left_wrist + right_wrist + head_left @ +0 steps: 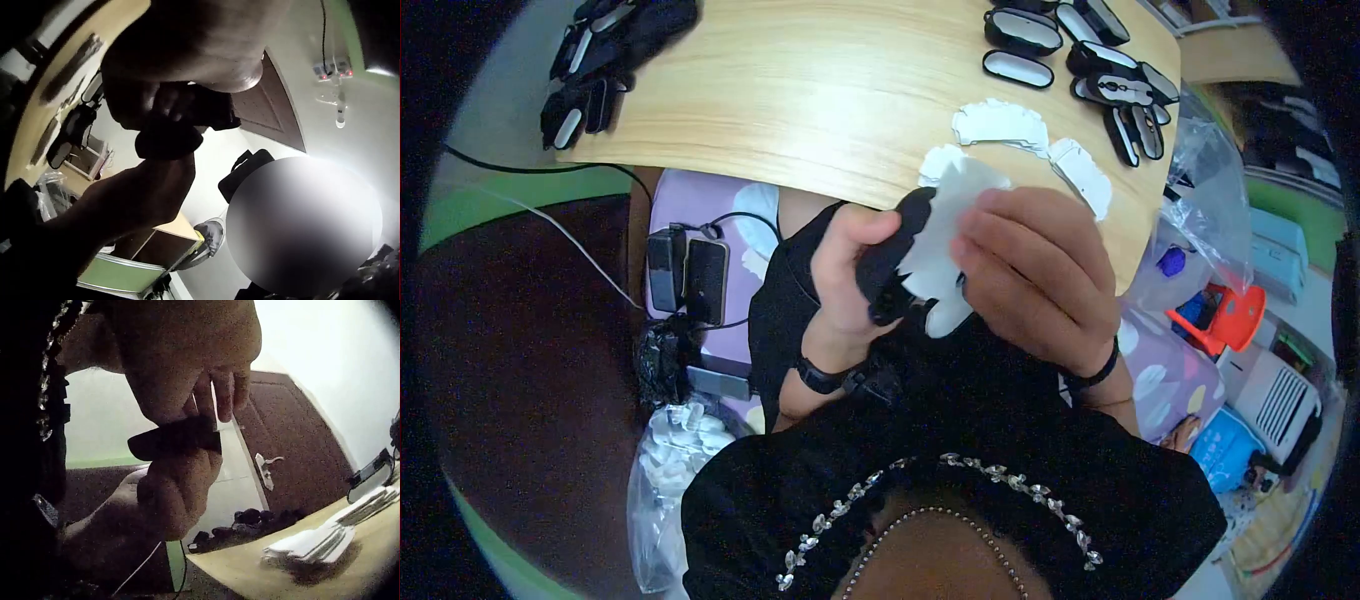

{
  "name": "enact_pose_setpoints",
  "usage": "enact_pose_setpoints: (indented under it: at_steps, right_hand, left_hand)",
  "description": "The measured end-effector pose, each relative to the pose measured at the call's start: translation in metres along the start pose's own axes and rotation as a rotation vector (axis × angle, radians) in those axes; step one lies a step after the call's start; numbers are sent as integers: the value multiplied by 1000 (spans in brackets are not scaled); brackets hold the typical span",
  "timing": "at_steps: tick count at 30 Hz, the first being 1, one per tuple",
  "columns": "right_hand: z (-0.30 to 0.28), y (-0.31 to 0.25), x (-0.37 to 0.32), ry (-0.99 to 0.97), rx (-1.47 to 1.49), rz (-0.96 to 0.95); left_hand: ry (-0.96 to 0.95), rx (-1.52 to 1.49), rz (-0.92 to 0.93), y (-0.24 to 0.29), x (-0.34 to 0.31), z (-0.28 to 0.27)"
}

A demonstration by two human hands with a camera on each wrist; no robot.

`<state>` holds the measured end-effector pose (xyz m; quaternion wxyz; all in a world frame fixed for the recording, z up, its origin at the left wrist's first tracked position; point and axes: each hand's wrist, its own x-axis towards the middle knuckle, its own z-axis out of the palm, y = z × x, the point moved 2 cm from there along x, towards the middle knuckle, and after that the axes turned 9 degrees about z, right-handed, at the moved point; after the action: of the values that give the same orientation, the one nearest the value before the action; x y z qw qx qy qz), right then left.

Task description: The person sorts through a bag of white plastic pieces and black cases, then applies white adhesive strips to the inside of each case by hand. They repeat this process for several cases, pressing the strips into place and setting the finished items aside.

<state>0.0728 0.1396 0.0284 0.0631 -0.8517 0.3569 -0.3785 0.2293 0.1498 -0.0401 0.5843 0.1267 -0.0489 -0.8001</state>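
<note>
In the head view, my left hand [840, 265] grips a small black case [885, 255], its thumb over the top edge. My right hand [1045, 275] pinches a white die-cut piece [948, 225] with scalloped edges, held right against the case. A rounded white part [948, 314] shows below that piece. From the left wrist view, the black case [167, 139] is a dark shape between both hands. In the right wrist view the case [178, 439] lies between the right fingers [222, 394] above and the left hand [181, 487] below.
Fanned stacks of white die-cut pieces [1000, 125] lie on the wooden table [830, 90] just beyond the hands. Several black cases with white insides [1020, 68] are at the far right, more [600, 100] at the far left. A bag of white pieces [685, 450] sits beside the lap.
</note>
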Motion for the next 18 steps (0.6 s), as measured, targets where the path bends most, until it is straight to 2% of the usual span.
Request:
enact_pose_setpoints:
  at_steps: [7, 13, 16, 17, 18]
  right_hand:
    - [2, -9, -3, -111, -82, -47]
    - [5, -14, -1, -179, -47, 64]
    - [13, -15, -2, -169, -23, 109]
    - [14, -17, -3, -165, -22, 113]
    - [15, -18, -3, -159, -21, 116]
  left_hand:
    - [-3, -159, -25, -10, 5, 7]
    - [80, -104, -59, -8, 4, -1]
    - [-6, -113, -119, -3, 9, -12]
    - [91, -78, -73, -5, 6, -11]
    - [107, -69, -66, -4, 5, -10]
